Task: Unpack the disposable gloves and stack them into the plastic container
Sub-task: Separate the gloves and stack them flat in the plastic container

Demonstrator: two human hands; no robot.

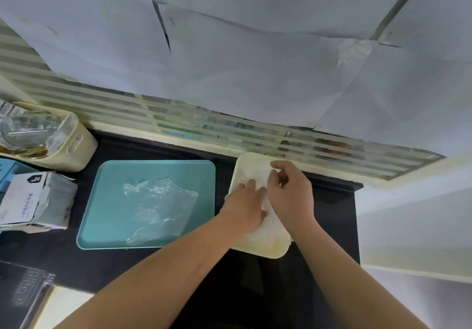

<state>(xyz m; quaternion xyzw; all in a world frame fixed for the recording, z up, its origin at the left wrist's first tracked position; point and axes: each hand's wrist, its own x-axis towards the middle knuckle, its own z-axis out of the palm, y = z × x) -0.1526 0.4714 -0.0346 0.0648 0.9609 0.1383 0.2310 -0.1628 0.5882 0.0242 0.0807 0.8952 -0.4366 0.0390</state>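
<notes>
In the head view, both hands are resting in the cream plastic container (274, 252) on the stacked gloves (265, 234) — the left hand (246, 207) is pressing flat, fingers together, the right hand (291, 193) is pinching the film. One loose glove (159, 208) is lying on the teal tray (112, 175).

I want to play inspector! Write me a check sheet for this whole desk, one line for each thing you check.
Surface: black table, dark and bare near the front.
Job's things: clear gloves piled in the cream container; one loose glove on the teal tray; opened glove box at left.
Clutter: cream bin of clear packets at far left.
Grips: left hand pressing flat on the pile; right hand pinching above it.
Cables: nothing seen.
Surroundings: paper sheets cover the wall behind.
</notes>
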